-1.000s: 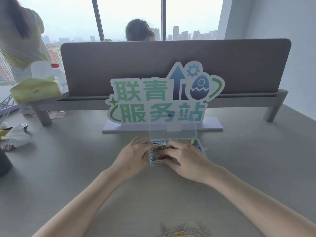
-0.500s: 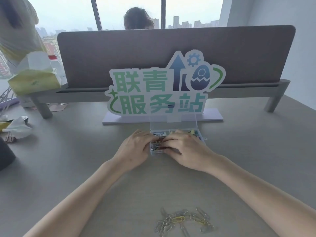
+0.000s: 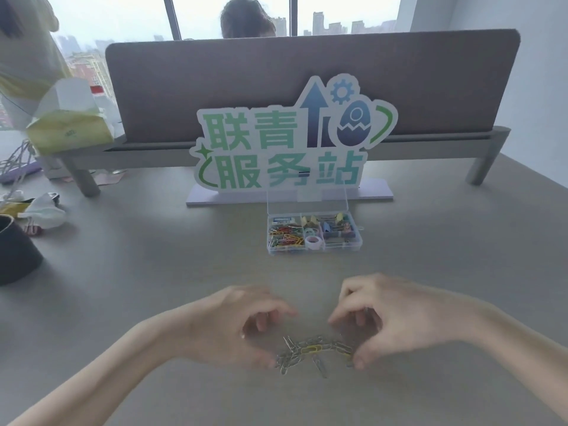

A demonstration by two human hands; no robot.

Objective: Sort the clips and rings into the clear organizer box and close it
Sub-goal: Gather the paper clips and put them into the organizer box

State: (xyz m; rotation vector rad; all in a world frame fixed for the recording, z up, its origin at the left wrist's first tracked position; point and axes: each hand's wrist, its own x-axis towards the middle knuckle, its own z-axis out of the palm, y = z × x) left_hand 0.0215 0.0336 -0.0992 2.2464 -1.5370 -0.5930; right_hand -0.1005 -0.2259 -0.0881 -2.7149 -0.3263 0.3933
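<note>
Grey desk (image 3: 153,302) w/ a fabric divider (image 3: 307,81) at the back and a green-lettered sign (image 3: 289,149) standing in front of it. Clear organizer box (image 3: 314,232) sat just before the sign, lid upright, compartments already part-filled w/ coloured clips, binder clips and rings. Loose pile of silver paper clips (image 3: 310,352) lay near the person, well apart from the box, its long axis running left-right btwn both hands. Left hand (image 3: 242,327) cupped at the pile's left end, fingers curled, thumb touching the clips; right hand (image 3: 387,318) cupped at the right end, thumb at the clips too. Couldn't tell whether either actually pinched any; blur. Both about equally near. Box lay straight ahead of the pile, so the likely carry is forward, away from the body.
</note>
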